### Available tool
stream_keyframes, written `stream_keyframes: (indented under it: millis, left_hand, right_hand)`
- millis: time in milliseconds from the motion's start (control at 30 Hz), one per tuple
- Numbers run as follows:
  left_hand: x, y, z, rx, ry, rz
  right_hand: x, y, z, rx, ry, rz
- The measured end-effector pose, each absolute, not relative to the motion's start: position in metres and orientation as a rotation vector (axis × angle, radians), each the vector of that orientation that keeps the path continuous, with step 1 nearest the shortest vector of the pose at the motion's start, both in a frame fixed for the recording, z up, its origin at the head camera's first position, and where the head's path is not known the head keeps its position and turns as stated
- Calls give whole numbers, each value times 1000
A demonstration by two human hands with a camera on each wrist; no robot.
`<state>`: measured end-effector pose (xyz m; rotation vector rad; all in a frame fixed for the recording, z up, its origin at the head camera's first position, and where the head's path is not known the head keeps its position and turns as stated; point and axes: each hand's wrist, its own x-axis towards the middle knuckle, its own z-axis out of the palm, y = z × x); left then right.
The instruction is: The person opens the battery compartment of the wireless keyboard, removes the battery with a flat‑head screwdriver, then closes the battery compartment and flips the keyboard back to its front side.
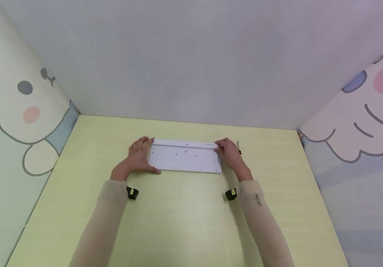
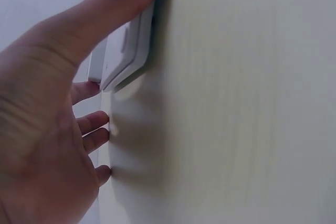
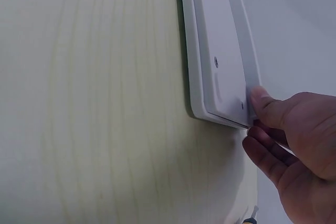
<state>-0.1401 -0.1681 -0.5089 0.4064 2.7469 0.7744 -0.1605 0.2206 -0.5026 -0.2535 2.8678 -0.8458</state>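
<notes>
A white keyboard point(image 1: 186, 160) lies face down, its screw-dotted underside up and a raised bar along the far edge. At its left end my left hand point(image 1: 139, 155) is spread wide, the thumb along the near edge and the index finger by the far corner. In the left wrist view, the other fingertips point(image 2: 104, 173) of that hand reach down to the table beside the keyboard. My right hand point(image 1: 230, 153) pinches the far right corner. The right wrist view shows its thumb point(image 3: 261, 100) on the raised bar and its fingers under the end.
A small tool with a thin metal shaft point(image 1: 237, 144) lies just beyond my right hand, partly hidden by it. The pale wooden table point(image 1: 185, 218) meets a plain wall point(image 1: 185, 66) at the back, and cartoon-printed walls stand on both sides.
</notes>
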Motion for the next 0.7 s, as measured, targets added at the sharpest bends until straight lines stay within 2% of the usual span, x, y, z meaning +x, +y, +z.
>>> stream_keyframes:
  millis: [700]
  left_hand:
    - [-139, -150, -501, 476, 2782, 787]
  right_hand:
    - [-158, 219, -493, -298, 2930, -810]
